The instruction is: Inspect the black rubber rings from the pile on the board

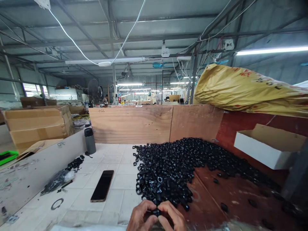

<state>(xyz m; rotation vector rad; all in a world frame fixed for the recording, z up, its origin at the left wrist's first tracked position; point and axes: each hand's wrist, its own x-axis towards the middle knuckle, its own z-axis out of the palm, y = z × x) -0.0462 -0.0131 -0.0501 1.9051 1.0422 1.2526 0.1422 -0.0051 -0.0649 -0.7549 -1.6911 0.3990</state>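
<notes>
At the bottom middle, my left hand (pixel 142 215) and my right hand (pixel 171 216) meet, thumbs and forefingers pinched on one small black plastic part (pixel 156 212). Fingertips cover much of it, so its exact shape is hard to make out. Right beyond the hands spreads a large heap of similar black parts (pixel 168 166), some of them ring-shaped. A pale ring (pixel 159 179) lies on the near side of the heap.
A phone (pixel 102 186), a flat ring (pixel 57 204), a plastic bag of black pieces (pixel 56 182) and a dark bottle (pixel 89 141) are on the left. A wooden board (pixel 130 125) closes the back. To the right are a white box (pixel 260 147) and a yellow sack (pixel 250 89).
</notes>
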